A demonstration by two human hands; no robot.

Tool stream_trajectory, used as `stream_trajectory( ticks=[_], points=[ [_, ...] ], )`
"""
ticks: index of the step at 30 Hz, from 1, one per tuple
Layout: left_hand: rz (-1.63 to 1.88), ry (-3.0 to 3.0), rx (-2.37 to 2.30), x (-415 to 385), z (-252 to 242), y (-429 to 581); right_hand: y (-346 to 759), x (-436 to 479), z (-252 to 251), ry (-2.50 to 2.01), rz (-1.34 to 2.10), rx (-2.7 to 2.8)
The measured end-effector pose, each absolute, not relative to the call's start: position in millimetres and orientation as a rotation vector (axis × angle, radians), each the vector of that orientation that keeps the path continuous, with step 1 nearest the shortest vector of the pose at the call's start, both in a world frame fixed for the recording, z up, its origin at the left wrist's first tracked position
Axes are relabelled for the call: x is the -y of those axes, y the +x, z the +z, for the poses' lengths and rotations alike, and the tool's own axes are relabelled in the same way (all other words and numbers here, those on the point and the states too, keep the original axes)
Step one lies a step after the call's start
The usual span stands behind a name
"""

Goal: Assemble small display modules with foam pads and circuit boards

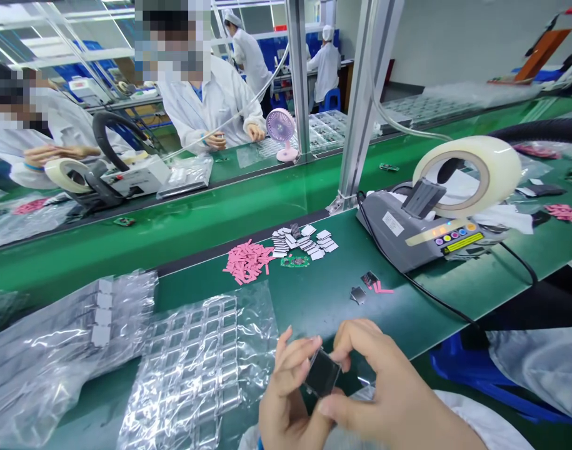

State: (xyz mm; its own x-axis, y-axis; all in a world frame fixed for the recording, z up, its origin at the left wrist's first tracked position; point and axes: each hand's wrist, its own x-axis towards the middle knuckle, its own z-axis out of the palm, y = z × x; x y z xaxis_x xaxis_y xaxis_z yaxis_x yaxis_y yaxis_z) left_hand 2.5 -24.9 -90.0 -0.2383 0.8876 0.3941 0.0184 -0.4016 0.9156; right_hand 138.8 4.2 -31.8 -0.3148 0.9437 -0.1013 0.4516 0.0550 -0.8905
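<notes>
Both hands pinch a small dark square piece (pixel 322 373) by the near edge of the bench (pixel 309 300).

The left hand (pixel 288 390) grips the piece from its left side, fingers bent around it; the right hand (pixel 374 381) has its thumb and forefinger closed on the opposite side. Left of the hands, a clear compartment tray (pixel 192 362) lies on plastic film, with bagged sheets (pixel 55 350) farther left. Along the bench's far edge sit a heap of pink strips (pixel 248 261), a cluster of white pieces (pixel 282 242) and, just in front of that cluster, a green circuit board (pixel 295 262). Toward the right, a grey tape dispenser (pixel 393 234) carries a wide tape roll (pixel 504 175); a few loose dark pieces (pixel 359 295) lie between it and the hands.
</notes>
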Motion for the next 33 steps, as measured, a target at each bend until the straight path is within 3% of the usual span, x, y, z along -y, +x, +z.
stream_trajectory(
  ticks=[4,7,12,20,25,33],
  points=[
    [1.398,0.682,-1.06,19,-82,5,136,-10,-34,-1.542,1.316,1.773],
    [1.24,0.393,-0.908,11,-73,0,137,-15,-34,-1.382,1.301,1.815],
    [1.265,0.444,-0.857,10,-66,-14,137,-20,-31,-1.19,1.153,1.853],
    [1.25,0.569,-0.773,15,-73,-19,130,-15,-31,-1.225,1.343,1.819],
    [1.215,0.415,-0.76,13,-68,-25,145,-24,-41,-1.067,1.109,1.769],
    [1.199,0.075,-0.574,11,-70,-41,119,-115,-57,-1.353,0.865,2.178]
  ],
)
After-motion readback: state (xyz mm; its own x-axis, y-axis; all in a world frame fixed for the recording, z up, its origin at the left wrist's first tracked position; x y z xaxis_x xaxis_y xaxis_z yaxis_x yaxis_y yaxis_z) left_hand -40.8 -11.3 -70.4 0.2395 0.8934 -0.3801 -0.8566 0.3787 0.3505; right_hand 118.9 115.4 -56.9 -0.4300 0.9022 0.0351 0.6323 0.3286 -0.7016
